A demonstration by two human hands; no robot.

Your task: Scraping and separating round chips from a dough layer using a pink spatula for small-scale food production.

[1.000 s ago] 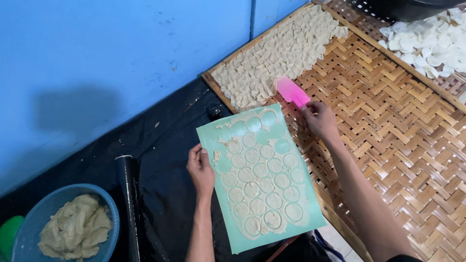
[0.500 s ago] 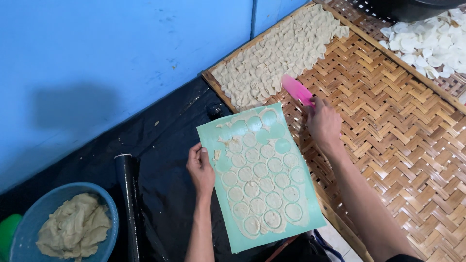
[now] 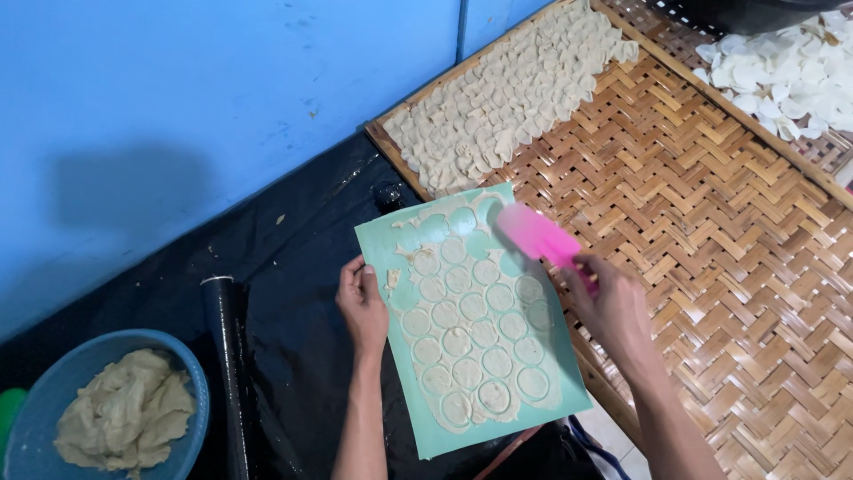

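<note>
Since half a second ago the pink scraper (image 3: 538,238) has swung down from over the woven tray onto the top right part of the green mould sheet (image 3: 471,320), and the right hand (image 3: 613,307) has come in toward the sheet with it. That hand is closed around the scraper's lower end, its fingers wrapped over the handle so that only the broad, blurred blade shows, jutting up and left from the fist across the sheet's upper rows of round holes. The left hand (image 3: 362,302) lies at the sheet's left edge, fingers curled against the rim and pressing it down on the black plastic sheet (image 3: 284,338); it grips nothing else. The mould sheet lies between the two hands, most of its holes filled with pale dough, its far right edge overlapping the rim of the woven bamboo tray (image 3: 729,267). Cut dough rounds (image 3: 506,107) are packed along the tray's far left side. A blue bowl of dough (image 3: 115,418) sits well to the left, a black roll (image 3: 227,356) beside it.
</note>
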